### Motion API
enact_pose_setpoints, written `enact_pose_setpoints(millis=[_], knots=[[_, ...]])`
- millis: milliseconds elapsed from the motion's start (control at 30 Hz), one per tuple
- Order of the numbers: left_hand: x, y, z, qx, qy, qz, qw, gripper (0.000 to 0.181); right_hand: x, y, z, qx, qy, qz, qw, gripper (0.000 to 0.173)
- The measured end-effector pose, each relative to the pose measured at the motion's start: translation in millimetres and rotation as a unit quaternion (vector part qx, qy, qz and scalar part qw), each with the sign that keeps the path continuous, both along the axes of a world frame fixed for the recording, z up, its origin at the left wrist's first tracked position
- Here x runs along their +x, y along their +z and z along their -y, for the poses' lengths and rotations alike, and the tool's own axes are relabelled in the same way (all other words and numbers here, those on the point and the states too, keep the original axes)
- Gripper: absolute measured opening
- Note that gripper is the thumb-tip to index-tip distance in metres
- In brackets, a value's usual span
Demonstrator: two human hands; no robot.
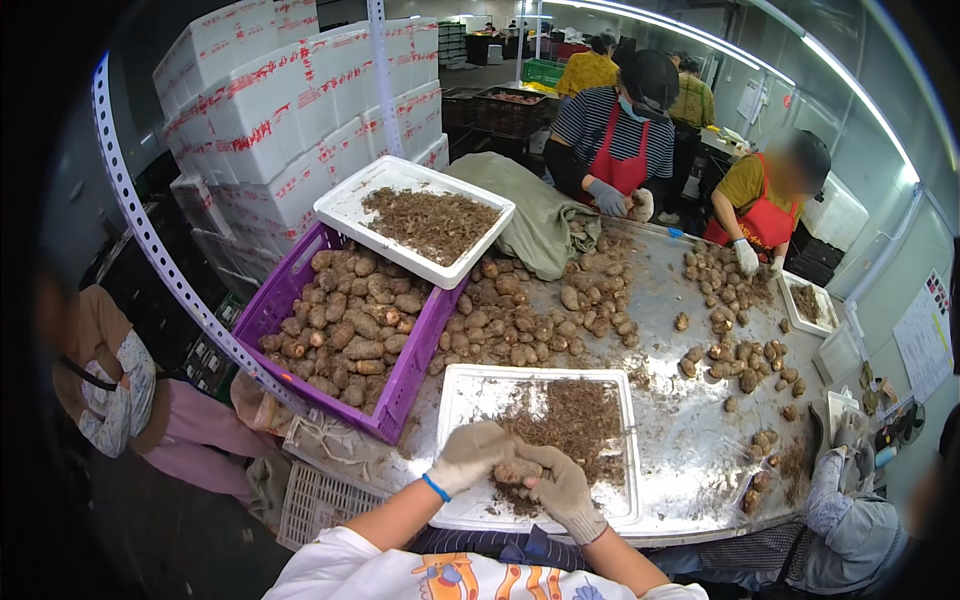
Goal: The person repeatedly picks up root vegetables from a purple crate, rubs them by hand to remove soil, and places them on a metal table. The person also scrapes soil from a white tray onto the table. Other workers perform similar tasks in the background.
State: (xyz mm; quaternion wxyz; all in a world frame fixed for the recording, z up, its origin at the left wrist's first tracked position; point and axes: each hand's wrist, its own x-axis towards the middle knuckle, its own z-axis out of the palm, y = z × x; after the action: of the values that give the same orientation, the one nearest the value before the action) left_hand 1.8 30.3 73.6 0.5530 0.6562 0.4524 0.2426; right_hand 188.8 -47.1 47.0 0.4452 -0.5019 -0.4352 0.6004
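Both my hands wear knitted work gloves and meet over a white foam tray (444,420) of brown fibrous peelings (581,412). A small taro corm (517,471) lies between them. My right hand (562,487) grips it from the right side. My left hand (474,454), with a blue band at the wrist, touches its upper left; how firmly its fingers close is hard to see. Left of the tray stands a purple plastic crate (397,405) full of taro corms (364,326). Another white foam tray (341,206) with peelings rests tilted on the crate's back edge.
Loose corms (517,322) lie heaped behind my tray, beside a green cloth (510,202). More corms (750,360) are scattered at the right of the metal table (667,465). Co-workers stand across the table and at the right; another person is at the left, near a perforated metal post (142,217).
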Motion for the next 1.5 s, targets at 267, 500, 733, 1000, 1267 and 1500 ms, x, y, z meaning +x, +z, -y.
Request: enact_pose_setpoints(millis=[267,500,733,1000,1267,1500], knots=[[-3.7,-44.0,15.7,0.067,-0.058,0.118,0.989,0.036,-0.2,1.7,-3.2,0.018,0.056,-0.122,0.991,0.062],[5.0,-28.8,16.6,-0.251,0.114,0.294,0.915,0.034,-3.6,-5.2,6.4,0.033,0.018,0.051,0.998,0.054],[0.7,-6.1,5.2,0.152,-0.132,0.027,0.979,0.019,-7.0,39.4,-0.2,-0.039,0.068,0.116,0.99,0.053],[-1.5,-17.3,11.1,-0.296,0.116,0.302,0.899,0.034,-9.5,-13.8,0.8,0.131,-0.01,0.12,0.984,0.052],[9.2,-23.3,29.5,-0.196,0.096,0.279,0.935,0.049,-15.6,-31.4,1.6,0.023,-0.025,-0.095,0.995,0.047],[7.9,-15.9,24.9,0.025,0.087,0.153,0.984,0.039,-23.5,-26.1,0.3,-0.043,-0.022,-0.225,0.973,0.059]])
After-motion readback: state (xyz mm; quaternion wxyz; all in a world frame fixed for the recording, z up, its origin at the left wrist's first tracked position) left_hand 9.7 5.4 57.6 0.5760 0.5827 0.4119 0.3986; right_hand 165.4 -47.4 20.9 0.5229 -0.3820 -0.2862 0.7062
